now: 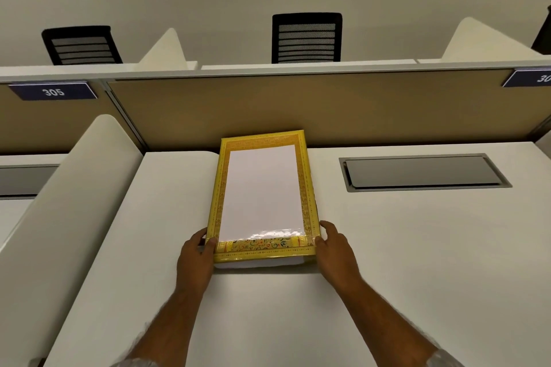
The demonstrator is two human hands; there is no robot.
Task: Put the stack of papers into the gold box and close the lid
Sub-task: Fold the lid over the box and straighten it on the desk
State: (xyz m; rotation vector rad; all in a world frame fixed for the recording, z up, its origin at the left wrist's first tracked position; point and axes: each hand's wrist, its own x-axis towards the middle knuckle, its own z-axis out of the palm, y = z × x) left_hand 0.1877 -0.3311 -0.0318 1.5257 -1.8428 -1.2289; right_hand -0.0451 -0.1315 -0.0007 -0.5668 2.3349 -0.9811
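The gold box [307,185] lies lengthwise on the white desk [387,247], its far end against the tan partition. Its patterned gold lid [265,254] is on top, and white paper [259,191] shows through the lid's shiny window. A thin white strip [259,264] shows under the lid's near edge; I cannot tell whether it is paper or the box base. My left hand [195,256] grips the lid's near left corner, thumb on top. My right hand [335,250] grips the near right corner in the same way.
A grey cable hatch [423,171] is set into the desk to the right of the box. A rounded white side divider [68,202] borders the desk on the left. The tan partition [328,110] stands behind, with two black chairs beyond it.
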